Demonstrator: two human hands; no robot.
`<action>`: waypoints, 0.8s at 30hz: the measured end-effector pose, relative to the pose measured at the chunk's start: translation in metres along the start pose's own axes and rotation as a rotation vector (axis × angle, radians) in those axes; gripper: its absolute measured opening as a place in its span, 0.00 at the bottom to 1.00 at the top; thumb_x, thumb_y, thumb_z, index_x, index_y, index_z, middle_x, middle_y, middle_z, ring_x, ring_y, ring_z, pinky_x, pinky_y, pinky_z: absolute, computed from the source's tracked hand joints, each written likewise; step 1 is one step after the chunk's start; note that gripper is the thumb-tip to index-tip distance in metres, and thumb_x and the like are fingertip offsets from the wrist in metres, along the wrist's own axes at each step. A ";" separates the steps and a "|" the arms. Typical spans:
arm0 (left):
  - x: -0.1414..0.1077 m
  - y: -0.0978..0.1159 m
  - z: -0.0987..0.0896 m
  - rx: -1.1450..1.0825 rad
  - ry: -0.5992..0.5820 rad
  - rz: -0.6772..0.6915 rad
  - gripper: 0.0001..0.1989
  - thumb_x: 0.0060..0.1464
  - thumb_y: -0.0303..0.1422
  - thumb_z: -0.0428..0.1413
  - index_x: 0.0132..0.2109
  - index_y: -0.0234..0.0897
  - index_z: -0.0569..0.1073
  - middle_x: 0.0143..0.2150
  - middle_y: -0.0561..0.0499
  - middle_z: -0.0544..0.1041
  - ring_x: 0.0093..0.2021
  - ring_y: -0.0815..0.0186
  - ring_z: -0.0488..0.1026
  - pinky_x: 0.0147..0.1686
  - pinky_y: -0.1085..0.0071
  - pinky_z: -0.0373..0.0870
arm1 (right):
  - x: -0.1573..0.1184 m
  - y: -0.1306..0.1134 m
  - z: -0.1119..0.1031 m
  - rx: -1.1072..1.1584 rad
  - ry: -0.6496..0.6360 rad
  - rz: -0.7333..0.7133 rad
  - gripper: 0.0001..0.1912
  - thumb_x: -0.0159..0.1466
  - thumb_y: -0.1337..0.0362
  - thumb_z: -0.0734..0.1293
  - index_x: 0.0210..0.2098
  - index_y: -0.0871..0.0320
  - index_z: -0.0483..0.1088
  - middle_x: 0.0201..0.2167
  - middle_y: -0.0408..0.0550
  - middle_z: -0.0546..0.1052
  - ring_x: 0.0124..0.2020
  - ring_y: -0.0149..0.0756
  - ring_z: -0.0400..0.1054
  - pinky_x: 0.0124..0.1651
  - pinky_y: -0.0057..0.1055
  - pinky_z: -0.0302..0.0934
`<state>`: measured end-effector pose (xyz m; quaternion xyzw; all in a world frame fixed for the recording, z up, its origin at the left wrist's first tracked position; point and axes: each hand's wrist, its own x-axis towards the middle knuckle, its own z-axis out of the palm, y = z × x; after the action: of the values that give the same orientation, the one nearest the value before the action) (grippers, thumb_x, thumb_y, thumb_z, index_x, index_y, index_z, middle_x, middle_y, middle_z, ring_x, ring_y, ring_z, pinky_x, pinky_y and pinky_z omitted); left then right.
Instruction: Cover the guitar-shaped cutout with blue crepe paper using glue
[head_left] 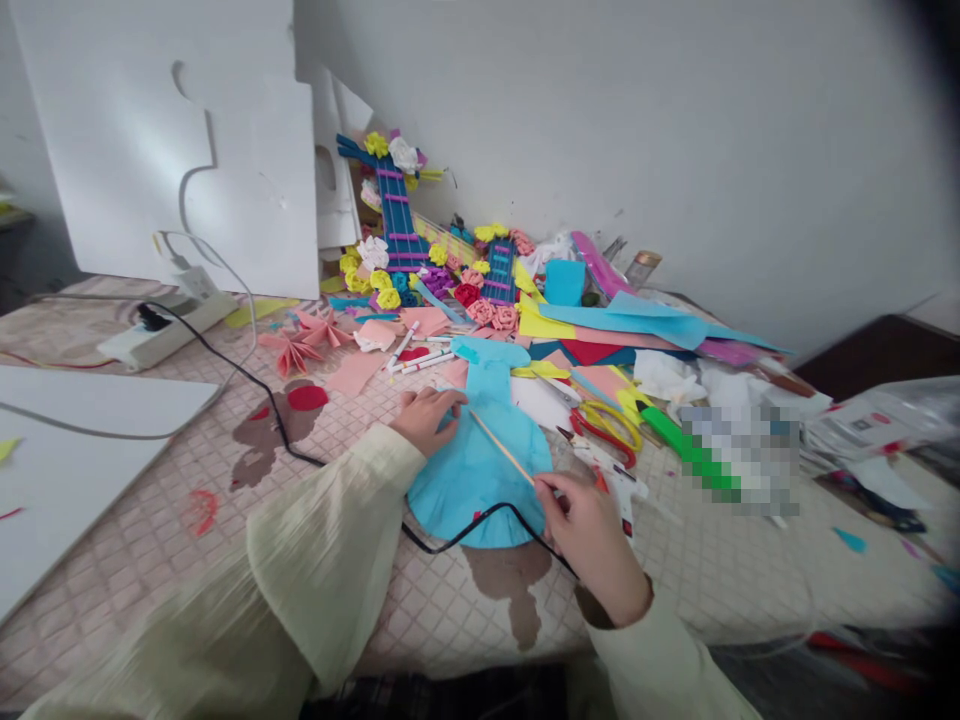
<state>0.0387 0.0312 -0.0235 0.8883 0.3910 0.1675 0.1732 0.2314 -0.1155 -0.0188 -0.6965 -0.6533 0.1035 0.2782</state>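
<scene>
A light blue crepe paper piece (487,470), with a round body and a narrow neck topped by a wide head, lies flat in front of me. My right hand (589,535) pinches a thin wooden stick (501,447), which slants up and left over the blue piece. Its far tip is close to the fingers of my left hand (431,418). That hand rests on the upper left edge of the round body, fingers stretched across the paper. A black cable (480,522) crosses the lower part of the blue piece and passes by my right wrist.
Scissors with red and yellow handles (611,428) and a green cutter (686,445) lie to the right. Behind are paper flowers, two blue strummed-instrument necks (397,215), markers (420,358) and paper scraps. A power strip (169,330) and white boards (187,130) stand left.
</scene>
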 end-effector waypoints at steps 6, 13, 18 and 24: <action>0.000 0.001 -0.001 -0.003 -0.003 -0.007 0.16 0.49 0.29 0.46 0.47 0.37 0.65 0.41 0.50 0.74 0.44 0.59 0.65 0.41 0.61 0.53 | -0.007 0.001 -0.004 0.007 -0.012 0.007 0.15 0.62 0.63 0.55 0.32 0.60 0.72 0.13 0.44 0.71 0.15 0.34 0.65 0.23 0.30 0.60; 0.000 0.000 0.001 -0.002 -0.002 -0.015 0.17 0.49 0.29 0.47 0.48 0.39 0.65 0.42 0.50 0.74 0.44 0.59 0.65 0.41 0.61 0.53 | -0.017 0.002 -0.006 0.002 0.046 -0.038 0.13 0.61 0.64 0.57 0.30 0.60 0.71 0.21 0.47 0.75 0.18 0.34 0.67 0.24 0.30 0.61; 0.000 0.001 -0.001 -0.005 -0.005 -0.017 0.16 0.49 0.29 0.47 0.47 0.38 0.65 0.42 0.50 0.74 0.45 0.59 0.65 0.42 0.61 0.54 | -0.022 0.002 -0.005 0.022 -0.018 -0.022 0.12 0.61 0.65 0.57 0.32 0.60 0.71 0.27 0.48 0.76 0.23 0.35 0.70 0.27 0.30 0.62; -0.001 0.002 -0.001 -0.001 0.003 -0.024 0.16 0.49 0.29 0.47 0.47 0.39 0.65 0.41 0.50 0.74 0.44 0.59 0.66 0.41 0.61 0.54 | -0.020 0.002 0.000 0.002 0.053 -0.035 0.11 0.61 0.66 0.58 0.32 0.60 0.71 0.28 0.49 0.75 0.27 0.36 0.69 0.33 0.32 0.62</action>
<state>0.0391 0.0292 -0.0213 0.8832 0.4019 0.1668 0.1752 0.2306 -0.1346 -0.0246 -0.6872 -0.6576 0.0810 0.2979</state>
